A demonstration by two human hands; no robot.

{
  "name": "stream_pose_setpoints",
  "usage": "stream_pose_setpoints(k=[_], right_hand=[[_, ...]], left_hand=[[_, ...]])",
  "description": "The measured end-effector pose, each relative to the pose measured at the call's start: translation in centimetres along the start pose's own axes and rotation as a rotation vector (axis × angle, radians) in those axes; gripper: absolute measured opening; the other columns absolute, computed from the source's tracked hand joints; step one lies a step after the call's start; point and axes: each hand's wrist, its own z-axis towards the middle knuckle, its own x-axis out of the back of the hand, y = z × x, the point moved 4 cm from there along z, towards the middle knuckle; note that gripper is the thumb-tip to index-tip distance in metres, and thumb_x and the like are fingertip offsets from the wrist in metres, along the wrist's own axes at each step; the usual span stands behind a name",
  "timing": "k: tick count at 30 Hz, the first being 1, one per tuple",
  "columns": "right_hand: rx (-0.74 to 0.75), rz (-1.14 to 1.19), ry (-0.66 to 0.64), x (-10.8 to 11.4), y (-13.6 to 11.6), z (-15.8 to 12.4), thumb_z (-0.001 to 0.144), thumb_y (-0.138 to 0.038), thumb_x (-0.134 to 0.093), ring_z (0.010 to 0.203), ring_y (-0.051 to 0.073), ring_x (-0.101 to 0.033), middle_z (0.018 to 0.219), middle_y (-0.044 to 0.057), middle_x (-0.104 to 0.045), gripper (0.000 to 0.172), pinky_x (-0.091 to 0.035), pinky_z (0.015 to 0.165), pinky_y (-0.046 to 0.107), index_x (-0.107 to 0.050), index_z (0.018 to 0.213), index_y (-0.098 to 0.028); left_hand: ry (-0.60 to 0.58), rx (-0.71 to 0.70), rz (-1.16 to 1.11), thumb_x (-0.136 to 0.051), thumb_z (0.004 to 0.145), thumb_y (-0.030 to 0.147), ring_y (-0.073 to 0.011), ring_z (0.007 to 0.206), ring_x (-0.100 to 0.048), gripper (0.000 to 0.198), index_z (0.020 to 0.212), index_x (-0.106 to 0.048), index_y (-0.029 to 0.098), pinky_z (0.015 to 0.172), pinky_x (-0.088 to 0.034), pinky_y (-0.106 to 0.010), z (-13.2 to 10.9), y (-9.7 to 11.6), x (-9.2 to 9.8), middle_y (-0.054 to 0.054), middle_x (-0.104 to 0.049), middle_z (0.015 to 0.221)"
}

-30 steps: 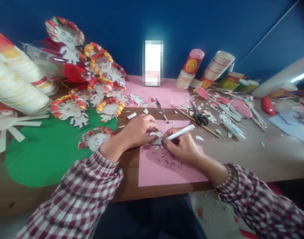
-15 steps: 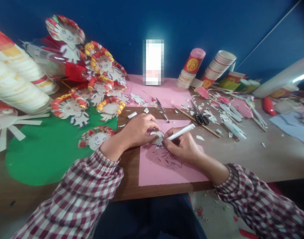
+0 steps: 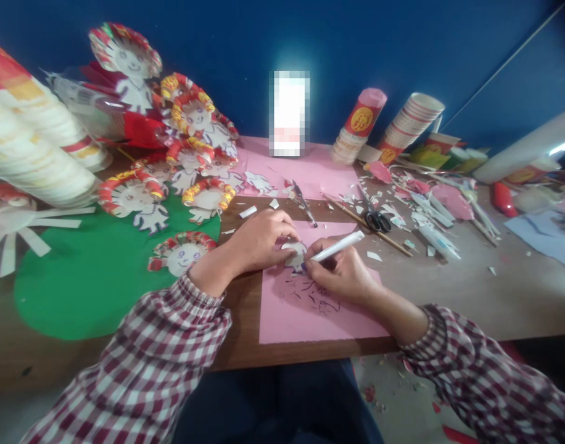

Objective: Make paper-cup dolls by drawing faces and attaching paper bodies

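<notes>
A small white paper cutout (image 3: 295, 256) with a dark outline lies on the pink sheet (image 3: 282, 324), in front of me. My left hand (image 3: 264, 240) grips the cutout's left side between thumb and fingers. In my right hand (image 3: 342, 271) is a white marker (image 3: 340, 245), its tip down at the cutout's lower right edge. Dark pen strokes cover the pink sheet just below the cutout. To the left, a paper doll's head (image 3: 181, 254) with a red frilled rim lies on a green paper circle (image 3: 88, 290).
Several finished paper dolls (image 3: 134, 197) lie at the left beside stacked paper cups (image 3: 32, 142). Black-handled scissors (image 3: 377, 220), a wooden stick (image 3: 356, 216), a pen (image 3: 305, 203) and paper scraps lie behind my hands. More cups (image 3: 412, 123) stand at the back right, near a lit, blurred phone-shaped screen (image 3: 289, 114).
The whole view has shifted slightly. Both hands keep their hold on the cutout and the marker, with hardly any visible movement.
</notes>
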Motion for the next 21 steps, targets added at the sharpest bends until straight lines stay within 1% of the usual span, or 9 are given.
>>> stream_pose_setpoints(k=[7, 12, 21], right_hand=[[0.003, 0.010, -0.011, -0.08, 0.22, -0.06, 0.080, -0.022, -0.057, 0.047, 0.007, -0.039, 0.055, -0.005, -0.047, 0.006, -0.033, 0.044, 0.020, -0.058, 0.077, -0.017], [-0.010, 0.102, 0.012, 0.03, 0.67, 0.02, 0.081, -0.021, -0.056, 0.049, 0.008, -0.045, 0.061, -0.003, -0.054, 0.005, -0.035, 0.045, 0.020, -0.057, 0.080, -0.017], [-0.007, 0.060, 0.016, -0.13, 0.39, 0.02, 0.079, -0.021, -0.058, 0.047, 0.007, -0.041, 0.056, -0.004, -0.050, 0.005, -0.034, 0.045, 0.020, -0.057, 0.078, -0.016]], left_hand=[[-0.004, 0.009, -0.013, -0.064, 0.077, 0.037, -0.0227, 0.095, -0.057, 0.022, 0.093, -0.072, 0.022, 0.086, -0.044, -0.038, 0.05, -0.03, 0.06, -0.006, -0.065, 0.106], [-0.002, 0.019, -0.004, -0.063, 0.078, 0.035, -0.0223, 0.095, -0.057, 0.021, 0.092, -0.072, 0.023, 0.084, -0.044, -0.038, 0.08, 0.06, 0.09, -0.005, -0.065, 0.105], [0.001, 0.008, -0.008, -0.063, 0.078, 0.037, -0.0224, 0.095, -0.057, 0.023, 0.093, -0.072, 0.022, 0.085, -0.045, -0.038, -0.01, 0.00, -0.01, -0.006, -0.065, 0.106]])
